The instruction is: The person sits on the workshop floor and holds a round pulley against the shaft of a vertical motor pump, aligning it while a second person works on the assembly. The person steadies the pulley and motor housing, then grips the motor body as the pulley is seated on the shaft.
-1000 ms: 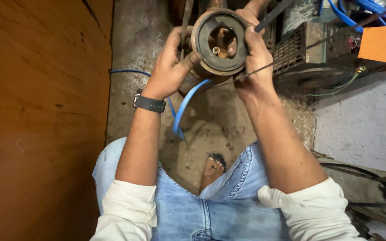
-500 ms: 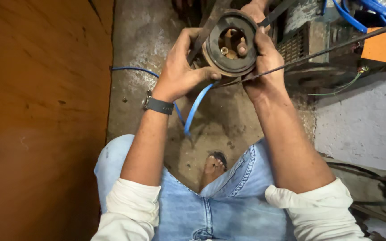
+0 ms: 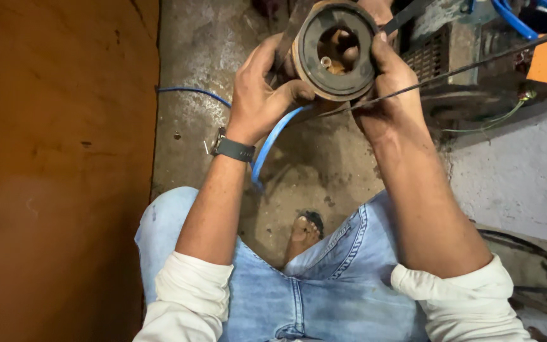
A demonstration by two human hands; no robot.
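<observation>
Both hands hold a round metal part (image 3: 337, 50) up at the top of the view, its hollow face toward the camera. The left hand (image 3: 262, 95) grips its left side, fingers curled round the rim; the right hand (image 3: 390, 82) clasps the right side. A blue hose (image 3: 273, 139) runs below the left wrist, above the dirty floor (image 3: 324, 164)

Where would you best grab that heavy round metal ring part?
Probably by the outer rim of the dark round metal ring, from two opposite sides, as the left hand and right hand do now. Its wide drum shape gives the palms firm walls, while the hollow centre looks cluttered.
</observation>
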